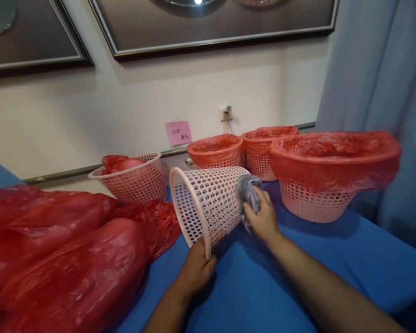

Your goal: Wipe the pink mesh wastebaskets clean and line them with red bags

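Note:
A pink perforated plastic wastebasket (217, 192) lies tilted on its side above the blue-covered table, its open mouth facing left. My left hand (196, 268) is closed around the lower part of its rim. My right hand (261, 210) grips a crumpled grey cloth (247, 189), pressed against the outside of the basket near its base. The cloth partly hides the base end. Beside the basket on the left lies the loose end of a heap of red plastic bags (72, 259).
Behind stand two pink baskets lined with red bags, one (215, 150) left of the other (263, 159). A larger lined basket (319, 199) stands at right. Another basket (142, 180) at left holds red plastic. A wall socket (225, 114) and a blue-grey curtain (377, 69) border the blue table (249, 296).

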`<state>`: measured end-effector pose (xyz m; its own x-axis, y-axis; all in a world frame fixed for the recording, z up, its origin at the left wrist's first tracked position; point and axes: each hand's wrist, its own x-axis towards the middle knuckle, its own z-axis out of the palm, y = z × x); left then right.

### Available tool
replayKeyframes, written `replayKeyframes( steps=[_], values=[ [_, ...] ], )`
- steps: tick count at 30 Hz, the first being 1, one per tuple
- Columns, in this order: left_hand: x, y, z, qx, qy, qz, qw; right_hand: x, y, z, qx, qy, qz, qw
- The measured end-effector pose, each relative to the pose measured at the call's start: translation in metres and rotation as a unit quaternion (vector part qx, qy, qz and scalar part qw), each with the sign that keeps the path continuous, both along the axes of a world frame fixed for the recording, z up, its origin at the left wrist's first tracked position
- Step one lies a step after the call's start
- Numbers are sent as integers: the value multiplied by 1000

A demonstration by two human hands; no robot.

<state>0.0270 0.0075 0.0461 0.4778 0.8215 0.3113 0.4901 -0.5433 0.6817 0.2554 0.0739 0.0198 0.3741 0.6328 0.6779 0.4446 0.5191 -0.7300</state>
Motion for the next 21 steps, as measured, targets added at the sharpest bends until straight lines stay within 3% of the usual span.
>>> replayKeyframes(
  steps=[3,6,8,11,14,17,21],
  values=[
    [0,-3,0,-8,-11,-2,1000,-27,-45,8,130,-133,113,976],
    [1,-6,3,-32,-22,-7,999,-36,-62,10,196,-184,195,943],
    [2,-7,7,-31,-14,-15,999,-27,-50,10,164,-168,165,958],
    [3,-9,15,-20,0,-20,1000,-3,-16,10,44,-65,32,996],
    [2,-13,25,-31,16,-23,999,13,3,12,-17,17,-43,999],
    [-1,-18,32,-32,20,-31,999,9,-11,17,37,-49,3,998],
    [-7,-22,34,14,30,16,999,-15,-49,21,136,-168,130,968]
  ],
)
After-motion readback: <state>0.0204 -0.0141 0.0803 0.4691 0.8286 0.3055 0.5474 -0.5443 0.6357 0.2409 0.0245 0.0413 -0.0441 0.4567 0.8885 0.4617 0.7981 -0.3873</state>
